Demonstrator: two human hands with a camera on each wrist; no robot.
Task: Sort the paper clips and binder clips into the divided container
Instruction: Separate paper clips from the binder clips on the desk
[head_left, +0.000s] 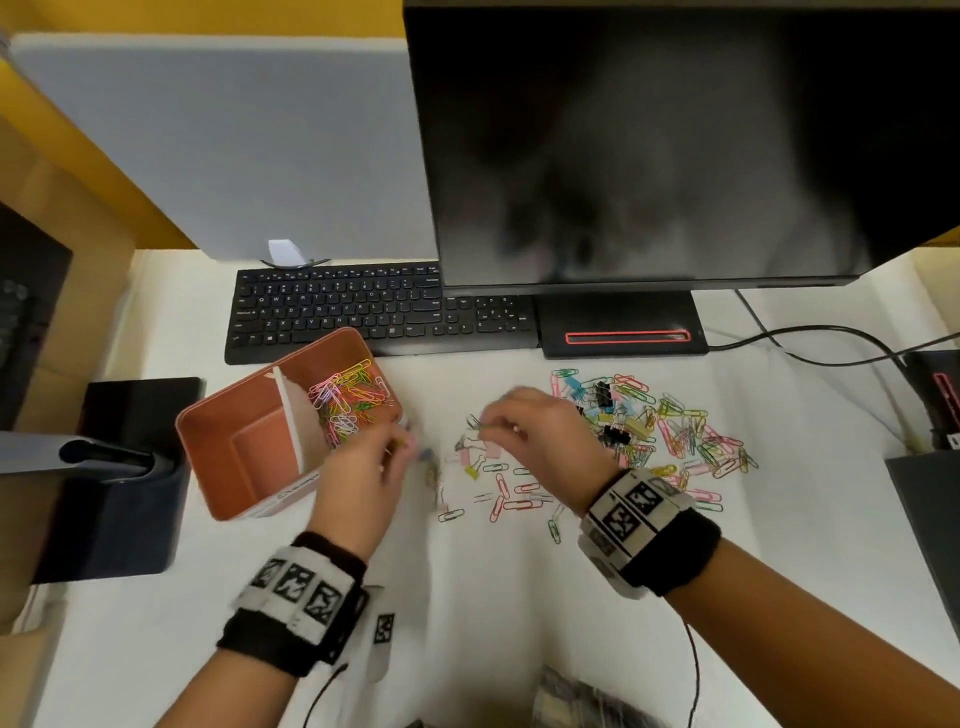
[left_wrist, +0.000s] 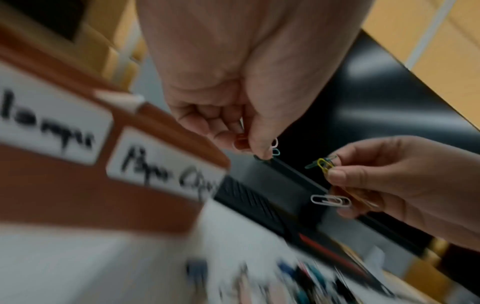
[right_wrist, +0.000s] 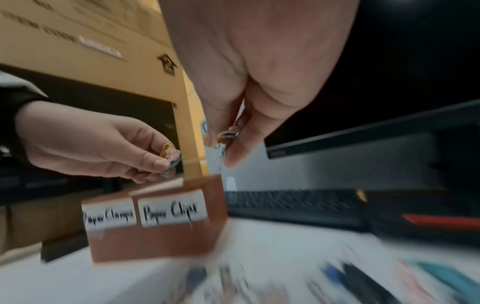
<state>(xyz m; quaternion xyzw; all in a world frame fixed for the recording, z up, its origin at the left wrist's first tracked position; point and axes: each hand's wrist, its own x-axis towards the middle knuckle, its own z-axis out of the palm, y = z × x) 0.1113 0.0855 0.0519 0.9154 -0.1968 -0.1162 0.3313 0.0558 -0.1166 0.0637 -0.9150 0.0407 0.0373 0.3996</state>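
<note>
Coloured paper clips (head_left: 675, 431) and black binder clips (head_left: 615, 434) are scattered at the right. In the brown divided container (head_left: 228, 467) at the left, only the right compartment is filled, with paper clips.

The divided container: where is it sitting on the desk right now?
In the head view the divided container stands left of centre on the white desk, just in front of the keyboard, with the left hand beside its right-hand compartment.

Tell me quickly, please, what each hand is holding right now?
Left hand: pinching a few coloured wire paper clips.
Right hand: pinching several coloured wire paper clips.
</note>
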